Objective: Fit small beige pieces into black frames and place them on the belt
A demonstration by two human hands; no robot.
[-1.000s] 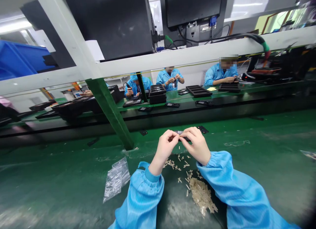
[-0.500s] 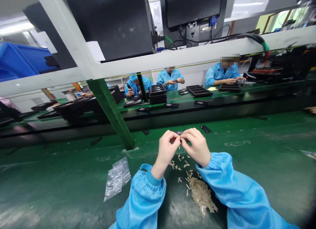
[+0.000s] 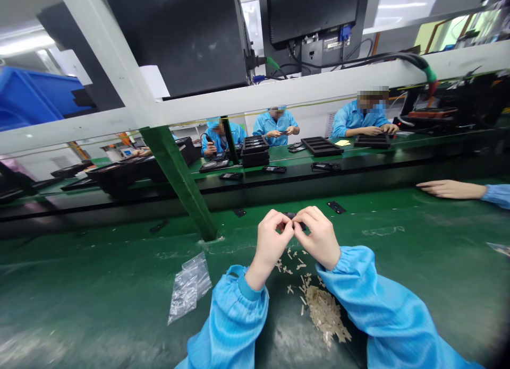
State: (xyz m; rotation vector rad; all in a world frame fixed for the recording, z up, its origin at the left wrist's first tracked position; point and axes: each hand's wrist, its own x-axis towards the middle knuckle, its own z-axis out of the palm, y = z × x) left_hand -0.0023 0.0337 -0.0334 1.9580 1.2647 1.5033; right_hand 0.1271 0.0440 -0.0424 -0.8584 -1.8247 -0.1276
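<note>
1. Lower centre: a heap of pale strips [image 3: 326, 316] lies on the green table [image 3: 119, 284], with loose bits trailing up towards the hands.
2. Lower left of centre: clear plastic bags [image 3: 190, 289] lie flat.
3. Centre: the left hand [image 3: 273, 241] and right hand [image 3: 317, 236] meet, thumbs and fingers pinched closed. Whatever sits between the fingertips is too small to make out.
4. Just behind the fingers: a dark piece [image 3: 289, 215], mostly hidden; I cannot tell whether it is held or lying down.
5. The step in hand appears to be fine two-handed fingertip work; the next move seems to call for steady, light fingers.
6. Beyond, right of centre: a flat black part [image 3: 337, 207].
7. Right edge: another person's hand [image 3: 452, 189], arm cut off by the frame.
8. Upper centre, far bench: co-workers [image 3: 274, 127] in blue, partly blocked.
</note>
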